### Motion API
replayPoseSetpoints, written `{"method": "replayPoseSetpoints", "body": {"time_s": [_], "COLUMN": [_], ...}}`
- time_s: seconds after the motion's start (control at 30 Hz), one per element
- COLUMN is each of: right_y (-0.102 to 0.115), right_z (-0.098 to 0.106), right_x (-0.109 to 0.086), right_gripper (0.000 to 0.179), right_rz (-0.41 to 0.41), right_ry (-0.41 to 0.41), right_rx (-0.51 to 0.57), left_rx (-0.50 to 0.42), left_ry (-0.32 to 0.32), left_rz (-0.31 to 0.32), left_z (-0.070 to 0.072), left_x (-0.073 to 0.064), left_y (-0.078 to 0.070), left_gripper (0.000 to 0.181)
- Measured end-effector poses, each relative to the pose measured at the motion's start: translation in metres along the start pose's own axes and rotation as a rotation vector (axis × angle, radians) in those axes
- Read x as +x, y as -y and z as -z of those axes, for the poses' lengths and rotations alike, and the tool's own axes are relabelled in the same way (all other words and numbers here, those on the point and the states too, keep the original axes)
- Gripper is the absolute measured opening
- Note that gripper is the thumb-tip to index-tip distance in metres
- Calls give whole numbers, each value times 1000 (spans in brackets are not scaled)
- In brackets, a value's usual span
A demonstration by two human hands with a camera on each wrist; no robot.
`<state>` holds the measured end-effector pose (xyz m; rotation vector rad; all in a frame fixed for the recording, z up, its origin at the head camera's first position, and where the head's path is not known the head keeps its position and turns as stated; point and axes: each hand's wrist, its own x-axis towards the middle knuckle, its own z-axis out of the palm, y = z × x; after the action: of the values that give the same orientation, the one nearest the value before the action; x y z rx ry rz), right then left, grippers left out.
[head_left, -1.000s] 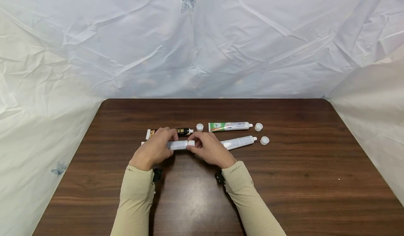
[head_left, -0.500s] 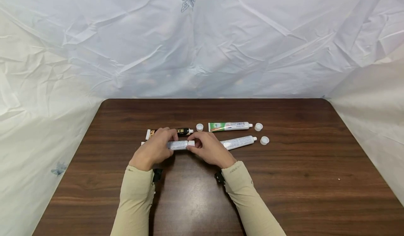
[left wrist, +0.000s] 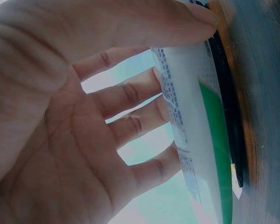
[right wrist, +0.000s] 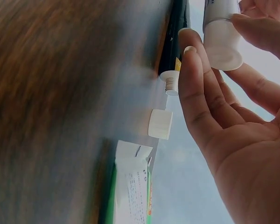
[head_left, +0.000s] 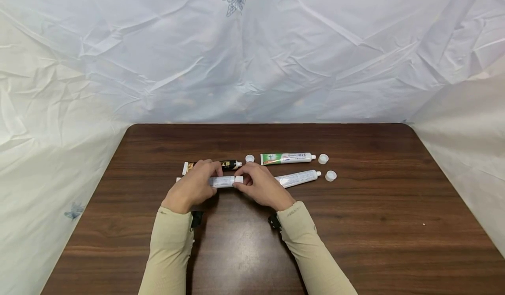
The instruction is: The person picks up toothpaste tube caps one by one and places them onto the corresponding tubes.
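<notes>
My left hand (head_left: 193, 184) grips a white toothpaste tube (head_left: 222, 181), thumb on the near side and fingers on the far side. In the left wrist view a green stripe (left wrist: 215, 121) runs along that tube. At the tube's right end my right hand (head_left: 266, 186) pinches the white cap (right wrist: 222, 52) between thumb and fingers; the cap sits on the tube's end. Just beyond lies a black toothpaste tube (head_left: 229, 165), partly behind the left hand, its threaded nozzle (right wrist: 171, 86) bare. A loose white cap (head_left: 250, 158) lies close to that nozzle.
A green and white toothpaste tube (head_left: 288, 158) lies uncapped at the back, a white cap (head_left: 323, 158) beside its nozzle. Nearer, another uncapped white tube (head_left: 300, 178) is partly hidden by the right hand, with a cap (head_left: 331, 175) beside it. All lie on a brown wooden table (head_left: 394, 225).
The right hand's knuckles have risen slightly and now cover the lower edge of the loose cap behind them. The left hand and the tube stay in place.
</notes>
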<state>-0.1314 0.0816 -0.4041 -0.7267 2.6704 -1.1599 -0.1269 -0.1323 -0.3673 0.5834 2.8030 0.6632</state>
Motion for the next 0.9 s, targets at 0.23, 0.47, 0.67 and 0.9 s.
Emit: {"method": "replayPoseSetpoints", "body": {"time_s": [0.23, 0.47, 0.67, 0.9], "right_y": [1, 2, -1, 0], "right_z": [-2, -2, 0, -1], "right_x": [2, 3, 1, 0], "right_gripper": [18, 19, 17, 17], "right_rz": [6, -5, -30, 16], "right_ry": [9, 28, 13, 0], "right_rx": [-4, 10, 10, -23], "left_rx": [0, -1, 4, 23], "left_ry": [-6, -20, -27, -22], "left_rz": [0, -3, -10, -7], "left_z": [1, 0, 0, 1], "left_x": [-2, -3, -1, -1], "left_y": [1, 3, 1, 1], "left_gripper": [25, 26, 24, 25]}}
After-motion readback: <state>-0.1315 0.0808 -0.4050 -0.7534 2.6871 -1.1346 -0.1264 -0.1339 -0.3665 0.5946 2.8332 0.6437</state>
